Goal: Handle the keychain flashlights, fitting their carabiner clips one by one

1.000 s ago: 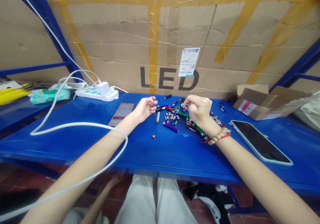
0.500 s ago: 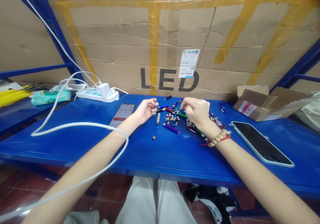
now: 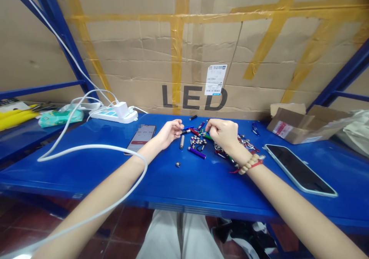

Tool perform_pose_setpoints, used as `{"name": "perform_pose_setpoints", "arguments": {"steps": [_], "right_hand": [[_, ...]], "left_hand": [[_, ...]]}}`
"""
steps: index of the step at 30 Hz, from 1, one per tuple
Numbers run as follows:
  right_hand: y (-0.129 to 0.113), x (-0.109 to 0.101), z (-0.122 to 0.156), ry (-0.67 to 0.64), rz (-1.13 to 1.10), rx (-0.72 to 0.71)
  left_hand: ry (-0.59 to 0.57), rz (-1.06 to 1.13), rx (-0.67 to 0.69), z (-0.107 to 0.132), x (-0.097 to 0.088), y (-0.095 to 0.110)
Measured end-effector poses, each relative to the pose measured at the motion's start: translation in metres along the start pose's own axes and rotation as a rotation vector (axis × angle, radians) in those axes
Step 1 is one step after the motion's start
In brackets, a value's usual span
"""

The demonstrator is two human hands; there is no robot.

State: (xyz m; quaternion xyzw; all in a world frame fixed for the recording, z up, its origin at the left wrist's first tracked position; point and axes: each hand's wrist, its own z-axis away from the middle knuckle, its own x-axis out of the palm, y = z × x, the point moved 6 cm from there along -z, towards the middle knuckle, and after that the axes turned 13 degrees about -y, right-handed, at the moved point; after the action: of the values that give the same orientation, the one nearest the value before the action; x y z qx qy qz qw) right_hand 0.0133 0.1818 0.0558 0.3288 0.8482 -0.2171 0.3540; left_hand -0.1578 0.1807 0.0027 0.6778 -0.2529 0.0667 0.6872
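My left hand [image 3: 171,132] has its fingers curled closed around a small black tube [image 3: 186,131], whose end sticks out to the right. My right hand [image 3: 223,134] is closed in a fist above the pile, knuckles up; whatever its fingertips grip is hidden behind it. Between the hands lie a purple tube [image 3: 196,153], a silver tube [image 3: 182,142], a red tube [image 3: 195,132] and several small round silver pieces [image 3: 197,140]. A black carabiner clip [image 3: 201,147] lies beside these. Closer to me, a single small metal ring-like piece [image 3: 178,164] sits apart.
A phone showing a timer [image 3: 140,138] lies left, and another phone [image 3: 300,169] right. Behind stand a power strip [image 3: 113,114] and an open carton [image 3: 296,125]. A white cable [image 3: 95,147] loops over my left forearm. A large cardboard box [image 3: 138,66] backs the blue table [image 3: 115,182].
The camera view has tilted slightly, so the scene sits a little lower in the picture. Both hands keep nearly the same place and grip over the table.
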Motion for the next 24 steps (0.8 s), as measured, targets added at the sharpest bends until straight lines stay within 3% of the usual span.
{"name": "perform_pose_setpoints", "arguments": {"steps": [24], "right_hand": [[-0.010,0.011,0.002,-0.068,-0.017,-0.047]], "left_hand": [[-0.046,-0.064,-0.031,0.003,0.012,-0.005]]}}
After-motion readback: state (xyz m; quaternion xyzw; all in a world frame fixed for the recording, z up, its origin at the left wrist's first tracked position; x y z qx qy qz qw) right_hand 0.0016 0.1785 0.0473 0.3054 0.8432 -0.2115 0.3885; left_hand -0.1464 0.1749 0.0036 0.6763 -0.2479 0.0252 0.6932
